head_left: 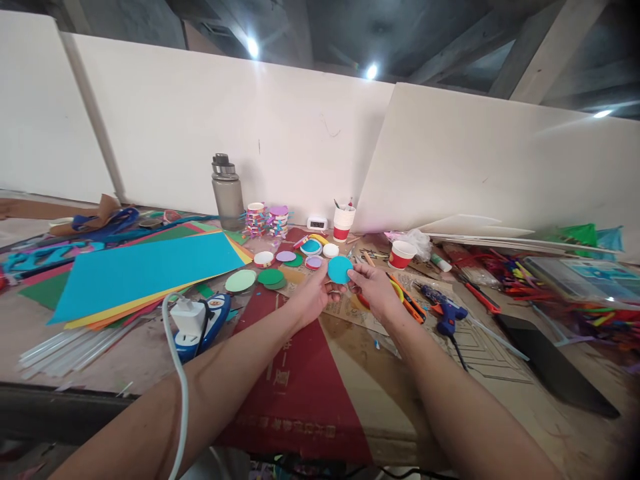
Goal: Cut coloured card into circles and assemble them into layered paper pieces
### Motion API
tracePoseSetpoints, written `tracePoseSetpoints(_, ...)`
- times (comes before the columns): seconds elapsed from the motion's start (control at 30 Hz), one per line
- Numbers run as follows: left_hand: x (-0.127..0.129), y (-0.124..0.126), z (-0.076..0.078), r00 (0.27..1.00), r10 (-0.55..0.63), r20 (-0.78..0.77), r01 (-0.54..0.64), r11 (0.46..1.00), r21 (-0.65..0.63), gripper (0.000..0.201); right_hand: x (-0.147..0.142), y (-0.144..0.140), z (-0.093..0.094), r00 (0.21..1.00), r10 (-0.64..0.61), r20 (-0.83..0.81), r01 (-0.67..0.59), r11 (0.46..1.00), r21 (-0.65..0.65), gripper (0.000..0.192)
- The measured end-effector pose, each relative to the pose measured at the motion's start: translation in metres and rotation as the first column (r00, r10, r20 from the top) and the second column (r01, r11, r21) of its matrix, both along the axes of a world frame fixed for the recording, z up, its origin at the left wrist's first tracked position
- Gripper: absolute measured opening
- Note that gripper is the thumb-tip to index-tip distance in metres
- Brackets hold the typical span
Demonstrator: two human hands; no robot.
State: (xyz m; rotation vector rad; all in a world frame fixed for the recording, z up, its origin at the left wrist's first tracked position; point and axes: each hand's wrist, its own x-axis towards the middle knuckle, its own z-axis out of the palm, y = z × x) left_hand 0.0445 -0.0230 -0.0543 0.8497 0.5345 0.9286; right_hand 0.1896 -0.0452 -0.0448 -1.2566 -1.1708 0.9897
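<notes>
A teal paper disc (pixel 340 269) is held up over the table between both hands. My left hand (pixel 314 293) pinches its lower left edge, and my right hand (pixel 373 288) grips its right edge with thumb and fingers. Just beyond the hands lie more cut paper circles: green ones (pixel 271 277), a pale green one (pixel 241 281), a purple one (pixel 285 256) and a blue one (pixel 311 247). Under my forearms lies a dark red sheet (pixel 300 380) on brown cardboard.
Stacked coloured paper sheets (pixel 145 270) lie left, with clear glue sticks (pixel 70 347) and a white plug on a blue tool (pixel 193 320). A grey bottle (pixel 227 193), red-white paper cups (pixel 344 223), a blue glue gun (pixel 443 310), an orange cutter (pixel 411 303) and pipe cleaners (pixel 590 307) surround the middle.
</notes>
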Motion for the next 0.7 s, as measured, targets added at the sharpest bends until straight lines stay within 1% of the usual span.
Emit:
tracePoseSetpoints(0.1, 0.001, -0.001, -0.001, 0.997, 0.067, 0.029, -0.069, 0.995, 0.077, 0.047, 0.001, 0.002, -0.002, 1.000, 0.000, 0.026, 0.000, 1.000, -0.010, 0.036)
tracePoseSetpoints(0.23, 0.000, -0.001, -0.004, 0.987, 0.156, -0.040, -0.149, 0.978, 0.144, 0.044, 0.002, 0.005, -0.007, 0.997, -0.012, 0.081, 0.012, 1.000, -0.007, 0.033)
tracePoseSetpoints(0.3, -0.001, -0.001, -0.005, 0.978, 0.189, -0.084, -0.173, 0.970, 0.169, 0.044, 0.001, 0.005, -0.010, 0.991, -0.021, 0.135, 0.021, 1.000, 0.005, 0.032)
tracePoseSetpoints(0.37, -0.001, -0.001, -0.007, 0.969, 0.216, -0.116, -0.193, 0.964, 0.185, 0.043, 0.000, 0.003, -0.010, 0.970, -0.046, 0.237, 0.035, 0.998, 0.050, 0.035)
tracePoseSetpoints(0.43, -0.001, -0.001, -0.008, 0.961, 0.238, -0.142, -0.210, 0.959, 0.190, 0.042, -0.003, -0.001, -0.010, 0.921, -0.072, 0.384, 0.019, 0.990, 0.141, 0.043)
tracePoseSetpoints(0.53, -0.001, 0.000, -0.010, 0.939, 0.284, -0.196, -0.242, 0.947, 0.212, 0.038, -0.007, -0.007, -0.007, 0.809, -0.096, 0.580, -0.062, 0.967, 0.247, 0.056)
tracePoseSetpoints(0.6, -0.002, 0.000, -0.011, 0.909, 0.329, -0.257, -0.264, 0.930, 0.255, 0.034, -0.008, -0.009, -0.007, 0.751, -0.108, 0.651, -0.093, 0.959, 0.266, 0.057)
tracePoseSetpoints(0.7, -0.004, 0.000, -0.011, 0.850, 0.380, -0.365, -0.262, 0.906, 0.331, 0.030, -0.008, -0.009, -0.007, 0.707, -0.088, 0.702, -0.113, 0.965, 0.235, 0.052)
